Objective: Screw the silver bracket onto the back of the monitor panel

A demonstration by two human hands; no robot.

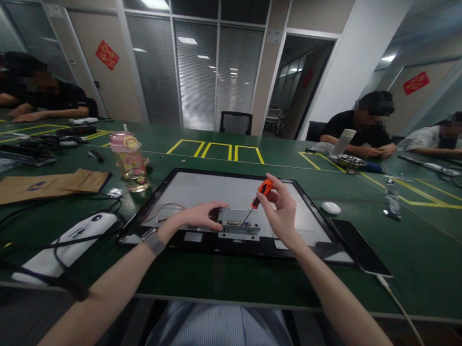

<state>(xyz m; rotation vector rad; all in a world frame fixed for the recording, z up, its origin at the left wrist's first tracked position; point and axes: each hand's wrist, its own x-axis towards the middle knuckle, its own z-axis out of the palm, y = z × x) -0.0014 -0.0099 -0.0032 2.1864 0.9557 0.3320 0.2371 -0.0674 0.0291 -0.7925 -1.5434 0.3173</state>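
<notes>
A flat display panel (182, 190) with a black frame lies face-down or face-up, I cannot tell which, on the green table in front of me. Near its front edge sits a metal bracket (239, 236) with port connectors (233, 223). My right hand (281, 211) grips an orange and black screwdriver (264, 190), its thin shaft slanting down to the connectors. My left hand (204, 216) rests at the bracket's left side, thumb and fingers apart around its edge. Thin wires (165, 208) run across the panel left of that hand.
To the left stand a pink-lidded bottle (131, 161), a paper bag (44, 186) and a white power strip (67, 246) with black cables. On the right lie a phone (360, 248) on a charging cable and a white earbud case (331, 208). Several people sit across the table (216, 277).
</notes>
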